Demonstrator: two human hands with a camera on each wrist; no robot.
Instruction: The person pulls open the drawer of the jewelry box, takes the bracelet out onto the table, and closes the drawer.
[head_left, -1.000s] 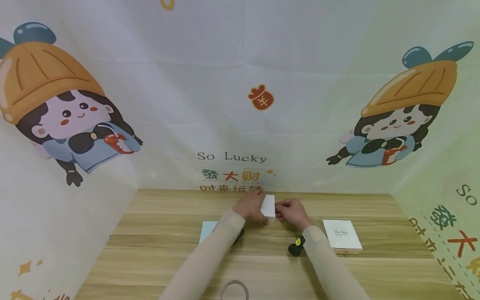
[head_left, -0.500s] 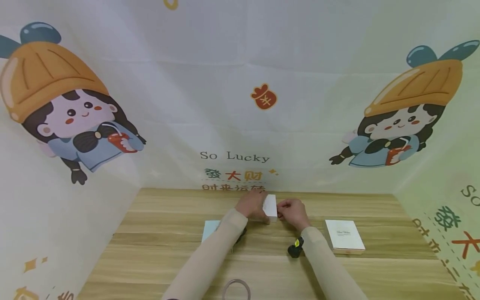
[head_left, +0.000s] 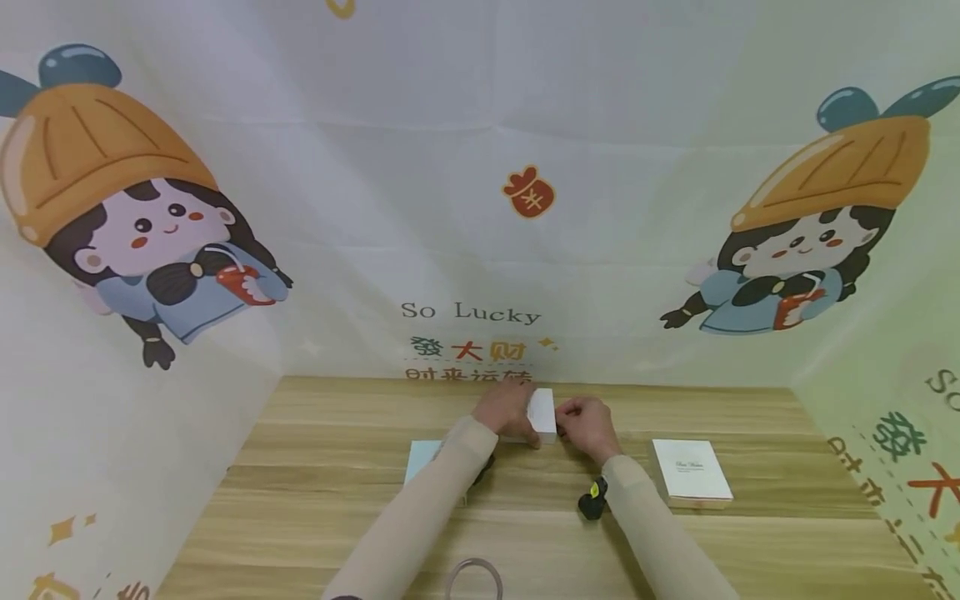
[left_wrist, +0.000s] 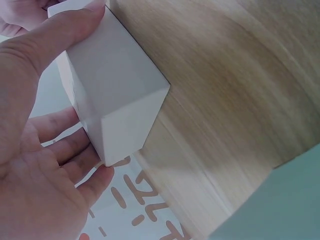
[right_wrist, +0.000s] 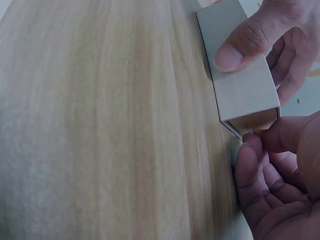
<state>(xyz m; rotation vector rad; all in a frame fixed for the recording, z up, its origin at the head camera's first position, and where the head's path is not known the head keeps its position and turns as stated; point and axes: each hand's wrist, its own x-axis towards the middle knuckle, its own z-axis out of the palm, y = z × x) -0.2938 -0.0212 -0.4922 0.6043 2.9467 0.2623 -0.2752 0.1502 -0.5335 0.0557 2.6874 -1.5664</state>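
A small white box (head_left: 546,414) lies on the wooden table near its back edge. My left hand (head_left: 506,412) grips it from the left, thumb across one long side and fingers against the opposite side. In the right wrist view the box's near end shows a brownish inner face (right_wrist: 252,121), set between thin white walls. At that end my right hand (head_left: 590,427) has thumb and index fingertip pinched together, right at the lower edge of the box. What lies between those fingertips is hidden. The other right fingers (right_wrist: 277,182) are curled.
A white box with small print on its lid (head_left: 692,471) lies to the right of my right forearm. A light blue box (head_left: 422,457) is partly hidden behind my left sleeve. A pale ring (head_left: 475,563) shows at the front. Printed cloth (head_left: 465,275) hangs behind the table.
The head view has shifted slightly. Both hands keep nearly the same place at the white box.
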